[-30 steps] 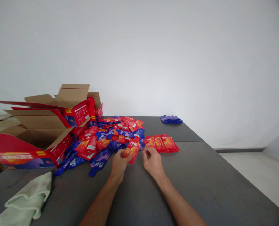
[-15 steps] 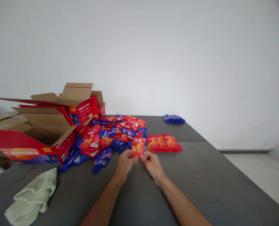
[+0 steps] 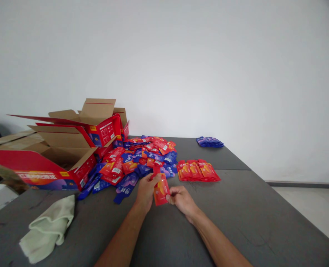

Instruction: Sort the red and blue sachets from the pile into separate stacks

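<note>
"Where's the red sachet?"

"Pinched between thumb and fingers of the left hand at its upper left, and by the right hand at its lower right edge; the grip behind it I can't quite see."

"And farther out?"

"Just beyond the right hand, a row of red sachets; past the left, a mixed heap."

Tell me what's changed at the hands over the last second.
The right hand, apart from the red packet a second ago, now pinches its lower right corner. The left hand has shifted from its lower left to its upper left; the packet has come nearer the person. Red row, blue stack and cloth stayed put.
</note>
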`<state>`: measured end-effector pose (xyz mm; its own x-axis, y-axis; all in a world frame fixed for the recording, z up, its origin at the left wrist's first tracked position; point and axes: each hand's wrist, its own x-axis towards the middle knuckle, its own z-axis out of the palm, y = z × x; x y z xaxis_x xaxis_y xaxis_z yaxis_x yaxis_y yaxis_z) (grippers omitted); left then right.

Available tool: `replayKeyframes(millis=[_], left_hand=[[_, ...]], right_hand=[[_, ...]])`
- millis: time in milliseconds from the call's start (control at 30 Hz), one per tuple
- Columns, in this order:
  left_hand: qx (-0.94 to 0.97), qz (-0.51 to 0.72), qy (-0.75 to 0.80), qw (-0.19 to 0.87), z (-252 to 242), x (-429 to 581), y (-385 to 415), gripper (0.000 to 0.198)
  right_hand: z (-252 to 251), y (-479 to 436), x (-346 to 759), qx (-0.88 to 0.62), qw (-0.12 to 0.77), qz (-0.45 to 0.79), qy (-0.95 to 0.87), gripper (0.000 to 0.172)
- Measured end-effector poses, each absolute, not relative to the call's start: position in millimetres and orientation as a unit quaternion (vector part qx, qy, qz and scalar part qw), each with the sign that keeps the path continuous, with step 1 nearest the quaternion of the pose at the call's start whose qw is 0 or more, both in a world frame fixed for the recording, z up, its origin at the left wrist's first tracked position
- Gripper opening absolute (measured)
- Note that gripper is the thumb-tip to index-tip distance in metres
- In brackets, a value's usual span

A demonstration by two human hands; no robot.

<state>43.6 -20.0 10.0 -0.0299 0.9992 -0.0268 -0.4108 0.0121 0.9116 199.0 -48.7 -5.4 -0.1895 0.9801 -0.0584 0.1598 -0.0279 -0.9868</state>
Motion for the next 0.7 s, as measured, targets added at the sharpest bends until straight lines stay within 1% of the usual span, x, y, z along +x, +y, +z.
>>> replayKeyframes(millis=[167, 300, 500, 700], left_hand=[[0.305, 0.615, 0.378, 0.622, 12.3, 42.4, -19.0, 0.03], [0.28, 0.603, 0.36, 0.655, 14.6, 41.9, -18.5, 0.027], [0.297, 0.616, 0.379, 0.624, 10.5, 43.9, -16.3, 0.026], [0.321, 0.597, 0.36, 0.64, 14.5, 36.6, -17.0, 0.026]], right_hand=[[-1.0, -49.9, 197.1, -0.502, 0.373, 0.528, -0.574, 0.01], [-1.6, -48.3, 199.0, -0.488, 0.358, 0.552, -0.574, 0.009], [-3.8, -47.3, 198.5, -0.48, 0.358, 0.56, -0.573, 0.012], [-5.4, -48.0, 201.7, -0.477, 0.334, 0.56, -0.59, 0.013]])
